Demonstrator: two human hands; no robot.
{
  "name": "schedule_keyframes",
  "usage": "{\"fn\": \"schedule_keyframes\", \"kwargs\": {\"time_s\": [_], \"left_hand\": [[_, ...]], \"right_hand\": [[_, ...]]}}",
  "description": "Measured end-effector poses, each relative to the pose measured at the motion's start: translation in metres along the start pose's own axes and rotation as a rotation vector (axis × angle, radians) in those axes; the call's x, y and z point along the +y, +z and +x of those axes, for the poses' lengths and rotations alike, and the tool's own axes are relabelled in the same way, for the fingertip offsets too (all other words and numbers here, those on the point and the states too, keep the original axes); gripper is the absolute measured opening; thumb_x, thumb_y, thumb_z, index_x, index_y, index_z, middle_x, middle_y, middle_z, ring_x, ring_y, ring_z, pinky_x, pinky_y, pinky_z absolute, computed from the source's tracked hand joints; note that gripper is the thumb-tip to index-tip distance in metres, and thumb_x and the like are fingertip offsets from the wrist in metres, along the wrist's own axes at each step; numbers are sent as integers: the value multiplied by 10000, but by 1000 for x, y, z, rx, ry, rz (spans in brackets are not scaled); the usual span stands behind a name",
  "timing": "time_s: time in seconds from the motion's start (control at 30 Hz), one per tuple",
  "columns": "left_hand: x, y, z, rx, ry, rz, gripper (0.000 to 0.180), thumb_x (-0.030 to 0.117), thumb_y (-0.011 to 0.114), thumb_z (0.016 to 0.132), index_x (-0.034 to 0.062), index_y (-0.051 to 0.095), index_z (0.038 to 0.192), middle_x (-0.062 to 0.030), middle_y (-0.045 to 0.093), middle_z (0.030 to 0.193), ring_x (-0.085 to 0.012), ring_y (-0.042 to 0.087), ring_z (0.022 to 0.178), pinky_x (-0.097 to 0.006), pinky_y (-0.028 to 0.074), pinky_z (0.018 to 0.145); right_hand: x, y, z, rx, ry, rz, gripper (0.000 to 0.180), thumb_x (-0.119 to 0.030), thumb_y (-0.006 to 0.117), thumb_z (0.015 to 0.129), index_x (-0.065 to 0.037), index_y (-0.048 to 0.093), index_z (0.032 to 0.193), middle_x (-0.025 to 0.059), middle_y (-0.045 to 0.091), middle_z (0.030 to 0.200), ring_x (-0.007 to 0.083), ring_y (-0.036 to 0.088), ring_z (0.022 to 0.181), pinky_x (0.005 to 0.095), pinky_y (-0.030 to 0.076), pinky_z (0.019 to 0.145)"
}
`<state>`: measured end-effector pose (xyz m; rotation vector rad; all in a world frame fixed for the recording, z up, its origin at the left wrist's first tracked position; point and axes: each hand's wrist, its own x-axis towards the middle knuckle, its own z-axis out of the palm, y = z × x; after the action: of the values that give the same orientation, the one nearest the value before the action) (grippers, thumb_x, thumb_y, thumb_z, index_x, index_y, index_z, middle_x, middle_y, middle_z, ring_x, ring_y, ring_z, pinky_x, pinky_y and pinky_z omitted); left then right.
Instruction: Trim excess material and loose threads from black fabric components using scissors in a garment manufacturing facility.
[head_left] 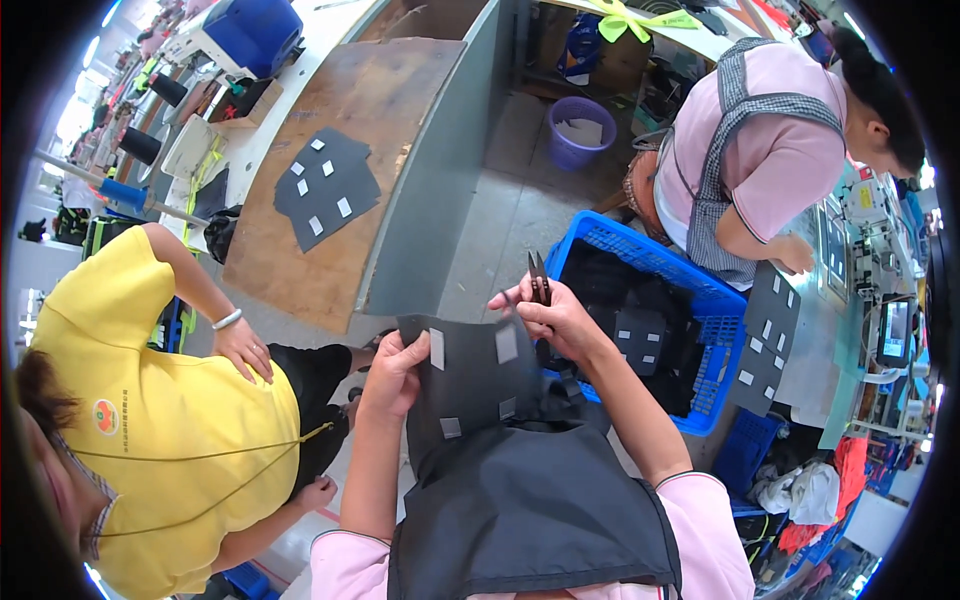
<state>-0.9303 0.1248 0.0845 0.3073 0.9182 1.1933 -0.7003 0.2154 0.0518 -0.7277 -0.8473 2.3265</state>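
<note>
A black fabric piece (470, 385) with small grey rectangular patches is held up in front of me. My left hand (392, 372) grips its left edge. My right hand (548, 315) holds a small pair of thread snips (539, 278) at the piece's top right corner, blades pointing up. Below the piece, a dark apron covers my lap.
A blue plastic crate (650, 255) of black fabric pieces stands just right of my hands. A person in yellow sits at the left, another in pink works at the right. A wooden table (330, 240) carries a dark patched piece (325, 190). A purple bin (580, 130) stands on the floor.
</note>
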Motion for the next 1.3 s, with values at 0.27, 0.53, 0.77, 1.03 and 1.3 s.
{"fn": "schedule_keyframes", "kwargs": {"time_s": [0.27,0.53,0.77,1.03,1.3], "left_hand": [[-1,-13,9,89,111,146,241,126,556,882,19,551,1097,-79,612,1030,-145,584,916,-262,457,800],[24,52,16,-177,634,1319,403,236,537,860,65,493,1222,-105,495,1260,-262,387,1247,-461,118,1068],[6,42,15,-310,110,761,173,150,577,861,-8,614,920,-13,589,809,-60,508,750,-202,414,639],[14,55,10,-58,38,628,208,157,555,878,-31,612,949,-1,608,804,-53,520,725,-213,431,663],[13,52,13,-74,145,797,230,169,563,854,-51,591,913,-38,579,751,-87,504,725,-244,419,662]], "right_hand": [[-13,25,-12,165,-67,27,286,-78,724,721,-109,446,781,-46,463,712,45,471,619,205,392,549],[-22,33,-24,191,-92,39,295,-37,713,724,-109,442,819,-33,503,696,64,533,611,215,440,555],[-6,23,-29,294,-259,30,186,-41,631,808,-97,481,902,-31,510,740,39,525,667,201,415,547],[-43,48,-58,513,-691,-1223,311,127,544,659,-31,590,922,107,571,763,232,555,599,310,462,558],[-59,70,-42,240,-608,-1628,288,-90,696,653,-95,547,899,55,523,803,234,555,624,316,430,545]]}}
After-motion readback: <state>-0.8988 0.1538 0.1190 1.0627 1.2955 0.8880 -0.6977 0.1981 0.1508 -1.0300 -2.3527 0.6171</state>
